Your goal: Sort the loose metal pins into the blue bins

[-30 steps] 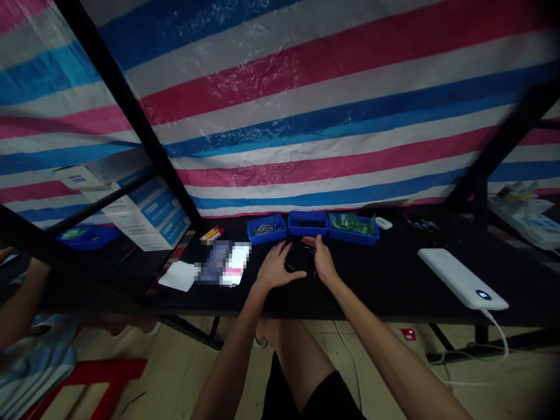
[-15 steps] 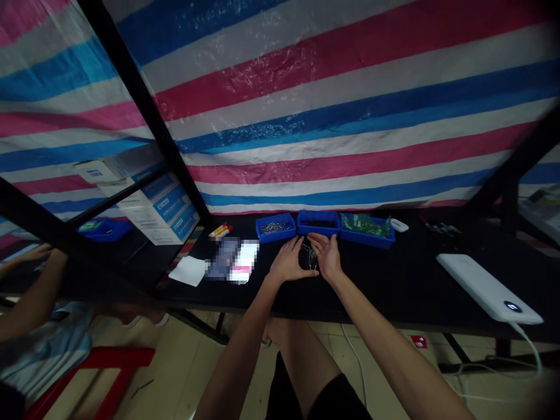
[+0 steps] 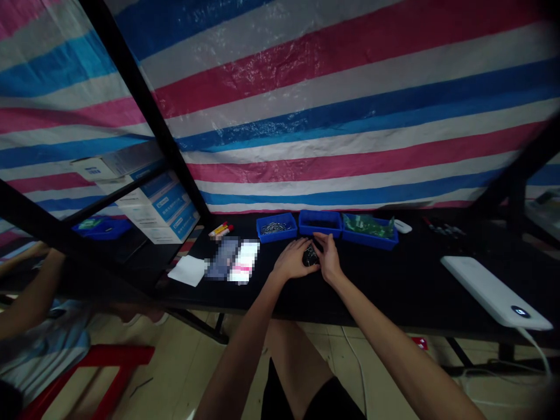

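Left hand, right hand closer now — slim pieces between, axes unclear.

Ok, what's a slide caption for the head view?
Both hands around small shiny pieces on a black tabletop, blue bins beyond.

Black tabletop leaves room to pass between the right hand and the white power bank, while three blue bins in front of the striped tarpaulin bar the far side and a pixelated flat item lies left of the left hand.
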The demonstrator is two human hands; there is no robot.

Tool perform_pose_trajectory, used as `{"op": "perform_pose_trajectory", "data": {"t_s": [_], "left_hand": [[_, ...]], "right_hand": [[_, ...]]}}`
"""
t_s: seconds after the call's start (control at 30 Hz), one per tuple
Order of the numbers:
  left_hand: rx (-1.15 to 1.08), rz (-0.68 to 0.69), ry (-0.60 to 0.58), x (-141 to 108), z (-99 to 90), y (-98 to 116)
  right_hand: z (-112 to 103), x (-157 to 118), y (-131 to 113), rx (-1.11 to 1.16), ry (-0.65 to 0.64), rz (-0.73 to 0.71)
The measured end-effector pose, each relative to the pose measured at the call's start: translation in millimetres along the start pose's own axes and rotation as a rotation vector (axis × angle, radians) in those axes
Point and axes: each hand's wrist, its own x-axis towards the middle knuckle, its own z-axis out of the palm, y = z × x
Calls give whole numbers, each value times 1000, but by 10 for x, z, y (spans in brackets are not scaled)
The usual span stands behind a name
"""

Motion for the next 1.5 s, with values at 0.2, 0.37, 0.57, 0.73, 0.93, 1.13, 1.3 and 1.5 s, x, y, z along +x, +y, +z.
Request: {"op": "perform_pose_trajectory", "data": {"t_s": [0.2,0.37,0.57,0.73,0.93,1.13,1.3,1.5], "left_hand": [[-3,2,51,130,42,11],[83,-55,67,231,62,100],[30,-76,96,259,44,114],[-49,-61,180,160,-50,89],[29,-119,153,-101,-82,-42],[26,-106,41,-181,-61,-87],[-19,-78,39,-176,-60,-68],[9,-68,-11,-205,-76,10]], "right_hand": [[-8,19,4,35,17,7],[1,20,20,52,46,5],[14,10,21,63,62,7],[15,22,-5,72,104,-25],[10,52,9,47,132,-44],[8,46,17,35,99,-29],[9,52,4,57,92,-22],[7,30,-24,97,116,-35]]}}
